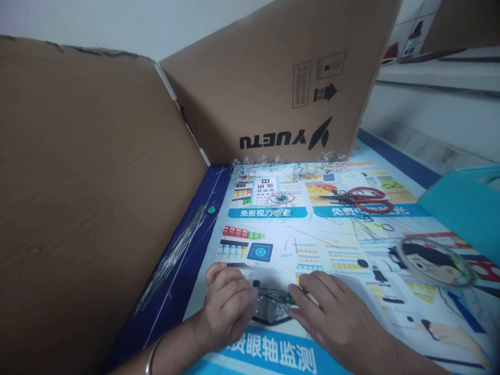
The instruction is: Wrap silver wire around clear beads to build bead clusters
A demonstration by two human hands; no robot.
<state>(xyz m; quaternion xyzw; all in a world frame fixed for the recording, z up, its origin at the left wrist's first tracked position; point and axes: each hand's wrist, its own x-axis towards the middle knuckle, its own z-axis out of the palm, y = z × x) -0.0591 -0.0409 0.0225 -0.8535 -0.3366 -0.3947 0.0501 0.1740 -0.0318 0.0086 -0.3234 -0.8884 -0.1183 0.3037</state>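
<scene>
My left hand (230, 302) is closed like a fist beside a small clear, shiny, plastic-looking thing (271, 308) with dark thin strands on top. Whatever its fingers hold is hidden. On the other side, my right hand (332, 307) has its fingers curled, with the fingertips at the dark strands' right end; what they pinch is too small to make out. Just beyond the hands lies a bent piece of wire (291, 242). Farther off, red-handled scissors (371, 200) rest on the printed sheet (273, 268), near loose wire pieces (363, 226).
Cardboard walls (97, 172) stand at the left and the back (258, 94). Long thin wires (175, 255) lie along the left edge near a green cap (211, 210). Clear wired pieces (261, 162) line the back. At right are a round clear dish (433, 263) and a teal container (464, 203).
</scene>
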